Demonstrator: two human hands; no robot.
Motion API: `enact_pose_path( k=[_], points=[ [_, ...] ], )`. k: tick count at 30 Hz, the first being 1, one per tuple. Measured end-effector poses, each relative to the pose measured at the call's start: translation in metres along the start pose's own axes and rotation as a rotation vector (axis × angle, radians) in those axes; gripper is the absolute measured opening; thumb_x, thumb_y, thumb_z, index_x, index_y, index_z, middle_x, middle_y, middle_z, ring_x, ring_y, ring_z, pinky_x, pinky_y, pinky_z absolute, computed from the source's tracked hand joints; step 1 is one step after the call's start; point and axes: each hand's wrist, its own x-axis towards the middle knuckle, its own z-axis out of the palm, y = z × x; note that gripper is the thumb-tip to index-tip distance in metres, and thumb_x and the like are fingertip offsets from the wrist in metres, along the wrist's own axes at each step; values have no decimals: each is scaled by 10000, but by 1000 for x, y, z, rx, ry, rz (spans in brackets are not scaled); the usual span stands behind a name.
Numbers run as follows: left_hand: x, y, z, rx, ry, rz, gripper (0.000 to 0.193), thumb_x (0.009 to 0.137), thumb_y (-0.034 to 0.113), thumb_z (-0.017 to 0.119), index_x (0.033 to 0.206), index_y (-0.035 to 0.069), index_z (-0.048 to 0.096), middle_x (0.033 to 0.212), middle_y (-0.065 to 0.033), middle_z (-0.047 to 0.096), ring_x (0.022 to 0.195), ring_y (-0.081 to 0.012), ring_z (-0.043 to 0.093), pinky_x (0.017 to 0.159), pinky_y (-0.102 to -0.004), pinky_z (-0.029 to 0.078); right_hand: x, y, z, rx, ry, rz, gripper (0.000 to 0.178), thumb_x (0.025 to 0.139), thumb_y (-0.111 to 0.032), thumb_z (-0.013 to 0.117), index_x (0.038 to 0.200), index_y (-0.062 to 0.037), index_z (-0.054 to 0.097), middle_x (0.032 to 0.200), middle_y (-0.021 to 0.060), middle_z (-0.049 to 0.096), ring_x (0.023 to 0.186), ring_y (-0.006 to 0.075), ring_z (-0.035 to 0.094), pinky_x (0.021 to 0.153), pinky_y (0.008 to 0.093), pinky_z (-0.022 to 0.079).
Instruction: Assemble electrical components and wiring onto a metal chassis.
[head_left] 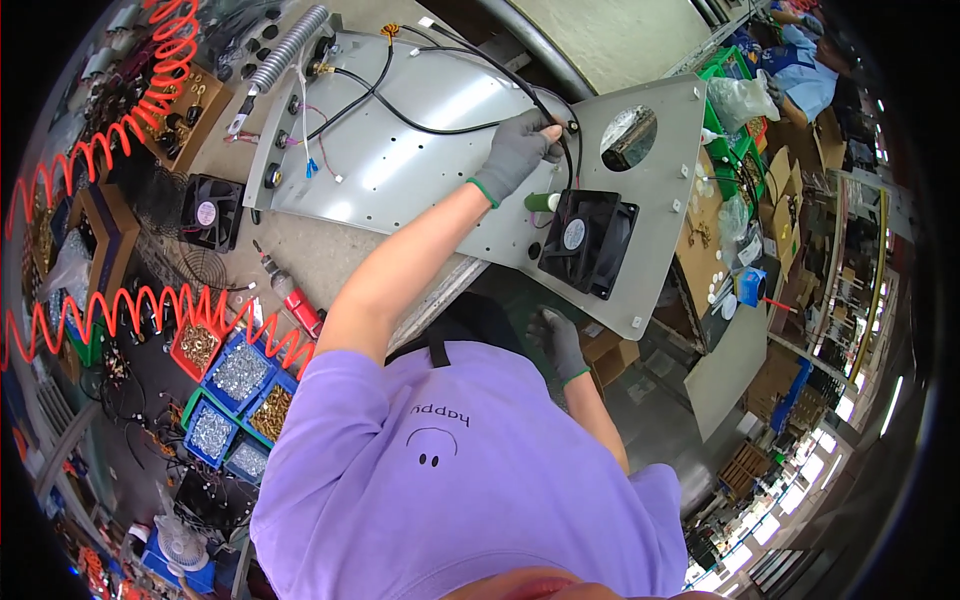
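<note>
A large grey sheet-metal panel [400, 165], punched with holes, lies on the bench before me. My left hand [515, 158], in a grey glove with bare fingertips, is closed on a black cable [520, 85] above the panel's right half. That cable loops across the metal. To its right, a square black cooling fan [588, 243] stands on the panel beside a green cylinder [541, 202] and a large round cutout [629, 138]. My right hand [557, 342], also gloved, hangs below the panel's near edge. It holds nothing I can see, its fingers loosely apart.
Red coiled air hoses [150, 300] hang at the left. A red-and-black power screwdriver [292, 296] and another fan [212, 212] lie on the bench. Blue bins [240, 372] of screws stand lower left. At the right are green crates [735, 150] and a co-worker [805, 70].
</note>
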Motion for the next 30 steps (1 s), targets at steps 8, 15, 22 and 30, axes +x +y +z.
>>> enact_pose_path(
  k=[8, 15, 22, 30],
  points=[
    [-59, -8, -21, -311, -11, -239, 221, 943, 148, 441, 1088, -13, 484, 876, -82, 539, 639, -126, 506, 681, -334, 516, -2, -10, 3, 71, 7, -14, 316, 923, -219, 475, 1167, -22, 514, 983, 103, 595, 804, 195, 592, 706, 343, 505],
    [-85, -18, -28, -463, 317, -213, 189, 977, 155, 361, 1005, 10, 479, 835, -54, 486, 607, -128, 484, 703, -362, 509, 2, -13, -2, 85, 45, 22, 311, 923, -207, 474, 1166, -18, 516, 988, 108, 594, 818, 208, 589, 726, 360, 506],
    [-115, -6, -23, 163, -39, -120, 162, 951, 166, 423, 946, 28, 508, 753, -27, 509, 600, -95, 512, 567, -242, 451, 7, -4, -18, 50, 49, -6, 307, 926, -198, 463, 1170, -18, 510, 1013, 115, 598, 815, 211, 589, 712, 364, 498],
    [-130, -44, -30, -276, 124, -238, 194, 956, 198, 423, 995, 26, 506, 749, -18, 493, 586, -86, 478, 513, -253, 445, -2, -10, -37, 117, 80, -80, 277, 919, -197, 472, 1149, -51, 517, 994, 112, 606, 770, 220, 586, 675, 362, 488]
  ],
)
